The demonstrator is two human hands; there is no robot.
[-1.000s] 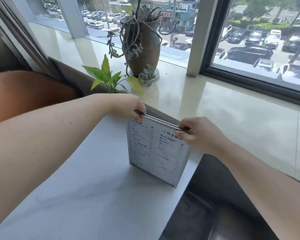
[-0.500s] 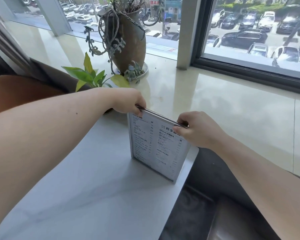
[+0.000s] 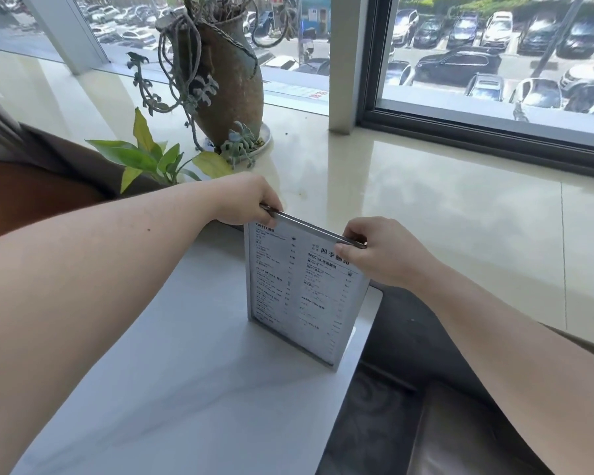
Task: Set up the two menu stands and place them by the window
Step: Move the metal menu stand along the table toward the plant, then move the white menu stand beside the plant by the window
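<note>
A clear menu stand (image 3: pixel 299 293) with a printed white menu stands upright near the far right corner of the pale marble table (image 3: pixel 186 389), close to the window sill. My left hand (image 3: pixel 246 200) pinches its top left corner. My right hand (image 3: pixel 381 255) pinches its top right corner. The top edge shows as two thin panes held together. Only one menu stand is in view.
A brown vase (image 3: pixel 227 84) with trailing succulents stands on a plate on the cream sill (image 3: pixel 443 207). A small leafy green plant (image 3: pixel 151 159) sits left of it. A dark leather seat (image 3: pixel 426 423) lies right of the table; an orange seat back (image 3: pixel 31 193) is at left. The window (image 3: pixel 494 56) is beyond.
Both hands keep their hold on the menu stand's top corners. The stand sits slightly nearer the table's far edge, and the view has shifted a little.
</note>
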